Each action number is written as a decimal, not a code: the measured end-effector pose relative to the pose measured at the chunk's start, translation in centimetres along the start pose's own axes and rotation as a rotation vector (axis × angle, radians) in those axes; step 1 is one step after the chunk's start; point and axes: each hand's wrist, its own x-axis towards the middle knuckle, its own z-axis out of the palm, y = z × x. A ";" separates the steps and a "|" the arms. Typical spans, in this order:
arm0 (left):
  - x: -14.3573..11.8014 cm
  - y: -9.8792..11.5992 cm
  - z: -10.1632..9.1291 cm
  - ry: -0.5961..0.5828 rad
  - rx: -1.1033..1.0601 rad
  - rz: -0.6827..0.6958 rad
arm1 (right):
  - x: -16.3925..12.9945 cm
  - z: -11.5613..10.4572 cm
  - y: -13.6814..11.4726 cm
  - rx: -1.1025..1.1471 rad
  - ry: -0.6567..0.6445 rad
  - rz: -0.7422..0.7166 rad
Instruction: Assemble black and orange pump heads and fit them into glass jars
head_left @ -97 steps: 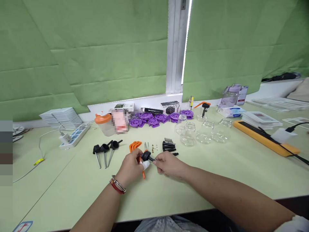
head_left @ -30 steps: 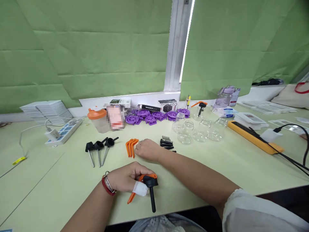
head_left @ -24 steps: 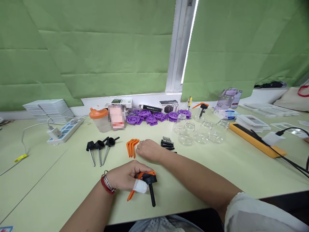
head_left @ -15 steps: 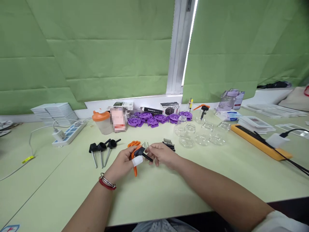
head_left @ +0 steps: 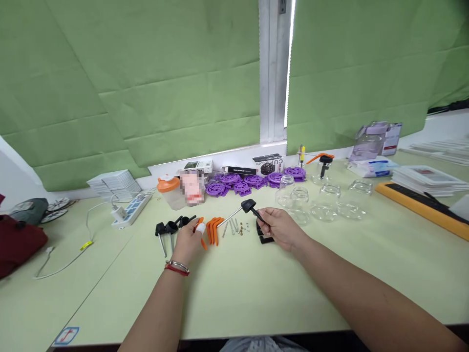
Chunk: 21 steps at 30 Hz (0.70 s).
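My left hand (head_left: pixel 188 240), with a white wrap on its thumb, is closed on an orange handle (head_left: pixel 204 245) beside a row of orange handles (head_left: pixel 213 231). My right hand (head_left: pixel 280 229) grips the dark stem of a black cup-shaped part with a metal rod (head_left: pixel 248 206). The rod points left, its far end over the orange handles. Similar black parts with metal rods (head_left: pixel 160 230) lie just left of my left hand, partly hidden by it. Between the hands are metal pins (head_left: pixel 233 227) and small brown pieces (head_left: pixel 241 229). Black pieces (head_left: pixel 264 237) lie beneath my right hand.
Clear jars (head_left: pixel 324 208) stand at the right. Purple wheel-like parts (head_left: pixel 252 182) are piled along the back, near an orange-lidded cup (head_left: pixel 170 193). An orange handle on a black part (head_left: pixel 324 159) rests on a jar. A power strip (head_left: pixel 134 210) and cable lie left; an orange bar (head_left: pixel 421 209) lies right.
My hands have moved apart. My right hand has carried the black part with its rod up and right; my left hand holds the orange handle next to the others. The view has turned left.
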 end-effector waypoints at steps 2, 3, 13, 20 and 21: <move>0.7 -0.8 0.1 0.001 0.138 -0.029 | -0.1 -0.1 0.1 -0.015 -0.015 0.013; 1.0 -1.1 0.2 -0.010 0.190 -0.034 | -0.1 0.0 0.3 -0.027 -0.024 0.020; 1.5 -1.2 1.7 -0.033 0.453 0.029 | -0.1 0.3 1.4 -0.138 -0.051 0.072; -0.5 1.3 1.1 0.066 0.358 0.232 | -0.4 0.9 1.9 -0.193 -0.061 0.060; -1.2 2.1 1.2 0.026 0.333 0.318 | -0.4 1.0 2.0 -0.191 -0.066 0.050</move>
